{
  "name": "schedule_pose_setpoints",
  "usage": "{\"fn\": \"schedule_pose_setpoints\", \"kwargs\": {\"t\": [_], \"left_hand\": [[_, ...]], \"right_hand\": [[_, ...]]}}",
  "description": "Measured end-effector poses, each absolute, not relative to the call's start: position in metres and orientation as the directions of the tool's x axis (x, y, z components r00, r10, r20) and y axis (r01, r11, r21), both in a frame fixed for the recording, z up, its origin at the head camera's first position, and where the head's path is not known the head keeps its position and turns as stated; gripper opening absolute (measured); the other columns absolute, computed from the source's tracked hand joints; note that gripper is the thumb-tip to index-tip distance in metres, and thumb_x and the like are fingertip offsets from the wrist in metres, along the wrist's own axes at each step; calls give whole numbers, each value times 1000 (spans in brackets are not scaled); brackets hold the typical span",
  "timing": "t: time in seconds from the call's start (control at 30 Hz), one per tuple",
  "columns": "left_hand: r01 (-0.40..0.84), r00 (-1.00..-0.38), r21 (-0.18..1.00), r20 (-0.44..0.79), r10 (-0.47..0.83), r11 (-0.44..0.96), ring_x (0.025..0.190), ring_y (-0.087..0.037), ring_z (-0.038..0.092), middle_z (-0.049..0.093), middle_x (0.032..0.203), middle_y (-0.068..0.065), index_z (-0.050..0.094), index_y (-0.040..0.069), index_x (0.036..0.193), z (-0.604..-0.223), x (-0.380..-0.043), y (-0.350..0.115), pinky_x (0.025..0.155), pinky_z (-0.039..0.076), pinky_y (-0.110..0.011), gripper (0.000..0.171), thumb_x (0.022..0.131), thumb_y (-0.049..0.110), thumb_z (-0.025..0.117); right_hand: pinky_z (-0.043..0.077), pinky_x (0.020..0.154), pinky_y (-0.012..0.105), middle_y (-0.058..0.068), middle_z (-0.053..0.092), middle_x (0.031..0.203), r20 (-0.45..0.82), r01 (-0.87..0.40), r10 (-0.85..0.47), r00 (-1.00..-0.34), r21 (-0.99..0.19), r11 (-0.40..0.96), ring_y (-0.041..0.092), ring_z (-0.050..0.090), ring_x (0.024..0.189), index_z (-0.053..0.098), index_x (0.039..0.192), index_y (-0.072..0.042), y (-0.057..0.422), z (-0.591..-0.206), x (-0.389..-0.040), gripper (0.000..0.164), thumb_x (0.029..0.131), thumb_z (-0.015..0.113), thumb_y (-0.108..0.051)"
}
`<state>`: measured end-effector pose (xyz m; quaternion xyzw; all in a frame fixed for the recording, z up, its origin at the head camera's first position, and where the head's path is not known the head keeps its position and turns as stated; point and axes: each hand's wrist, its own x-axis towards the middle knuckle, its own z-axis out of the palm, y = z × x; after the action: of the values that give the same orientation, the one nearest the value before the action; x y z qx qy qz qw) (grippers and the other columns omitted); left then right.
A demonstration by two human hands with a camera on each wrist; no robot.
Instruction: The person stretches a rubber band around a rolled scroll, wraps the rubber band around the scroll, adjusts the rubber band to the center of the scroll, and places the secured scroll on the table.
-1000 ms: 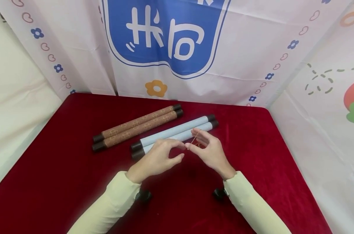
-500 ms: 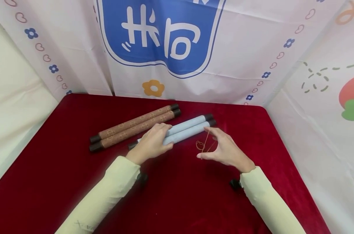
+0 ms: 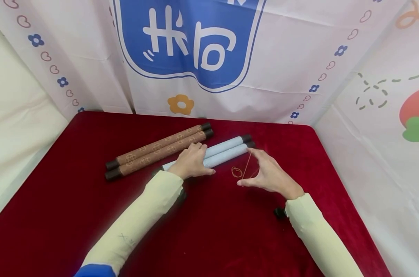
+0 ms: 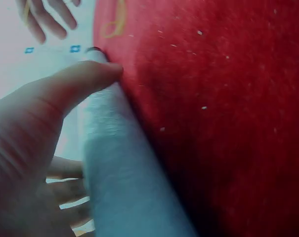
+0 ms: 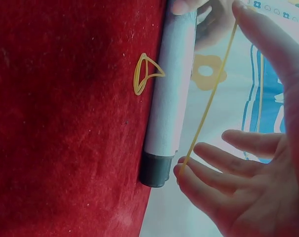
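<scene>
Two light blue rolls [image 3: 227, 154] with black ends lie side by side on the table. My left hand [image 3: 191, 161] grips them near the middle, thumb on the near side and fingers over the far side. In the left wrist view the thumb [image 4: 97, 76] crosses the nearer roll [image 4: 124, 168]. My right hand [image 3: 273, 173] is beside their right end. A thin yellow rubber band [image 5: 212, 96] is stretched between its spread thumb and fingers [image 5: 203, 187]. Another rubber band [image 3: 236, 172] lies loose on the cloth next to the nearer roll.
Two brown patterned rolls [image 3: 161, 148] with black ends lie side by side behind the light blue ones, to the left. Dark red cloth [image 3: 209, 231] covers the table. White printed curtains [image 3: 275, 77] enclose the back and sides.
My hands have drawn apart from their meeting place over the rolls. The left now grips the light blue rolls; the right moved rightward, its thumb and fingers spreading the rubber band.
</scene>
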<state>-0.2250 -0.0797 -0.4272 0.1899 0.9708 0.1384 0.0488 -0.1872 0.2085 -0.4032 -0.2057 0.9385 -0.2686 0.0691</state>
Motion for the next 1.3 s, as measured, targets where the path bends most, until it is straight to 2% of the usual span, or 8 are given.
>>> {"fn": "schedule_pose_setpoints", "kwargs": {"t": [0.2,0.33,0.43,0.6,0.77,0.87,1.07,1.3], "left_hand": [[320,-935,255,-72,348,912,136,-41,51,53,144,-21,51,0,149,-438,-234,-70,107,50,-57,104,78,69,83],[301,-943,263,-60,327,917,138,-41,49,52,145,-21,53,1,149,-442,-238,-68,109,47,-57,101,79,69,82],[302,-946,279,-36,324,912,129,-38,55,57,138,-20,59,2,142,-443,-240,-67,104,51,-56,93,79,65,84],[317,-945,311,25,326,896,106,-32,65,66,115,-16,68,3,123,-442,-241,-69,87,58,-51,76,76,58,90],[325,-943,356,51,329,876,91,-26,67,70,101,-11,71,3,114,-440,-239,-71,80,58,-47,64,74,49,93],[321,-943,389,48,329,863,88,-25,66,70,99,-10,71,4,114,-439,-238,-74,79,58,-48,61,74,45,94],[310,-947,425,55,318,850,89,-26,70,74,104,-9,72,4,124,-434,-232,-83,79,60,-49,66,73,40,95],[359,-932,437,122,341,825,83,-24,69,76,100,-9,74,4,122,-427,-221,-100,77,60,-46,67,68,37,94]], "right_hand": [[40,120,60,17,40,164,-45,-335,-420,-906,-529,779,39,41,150,30,164,-5,210,-405,-190,120,73,94,-53],[39,120,61,17,39,165,-61,-323,-411,-910,-517,793,39,40,150,29,164,-6,212,-406,-191,122,72,94,-54],[39,121,61,18,38,165,-65,-322,-407,-911,-506,801,40,40,151,29,164,-6,214,-405,-193,124,71,94,-55],[37,122,62,19,37,166,-76,-315,-403,-912,-500,807,41,38,152,28,165,-6,215,-402,-195,125,71,94,-55],[38,121,63,18,36,167,-93,-293,-386,-918,-499,816,41,36,153,28,165,-8,218,-398,-196,125,70,94,-55],[38,121,63,18,35,167,-96,-283,-377,-921,-500,818,41,35,154,28,165,-8,221,-397,-198,125,70,94,-54],[38,121,62,17,37,167,-85,-287,-378,-922,-506,814,40,38,152,30,164,-8,223,-396,-201,123,70,94,-54],[42,118,62,16,41,162,-54,-306,-397,-916,-547,779,39,46,146,29,163,-8,224,-396,-204,124,69,95,-54]]}}
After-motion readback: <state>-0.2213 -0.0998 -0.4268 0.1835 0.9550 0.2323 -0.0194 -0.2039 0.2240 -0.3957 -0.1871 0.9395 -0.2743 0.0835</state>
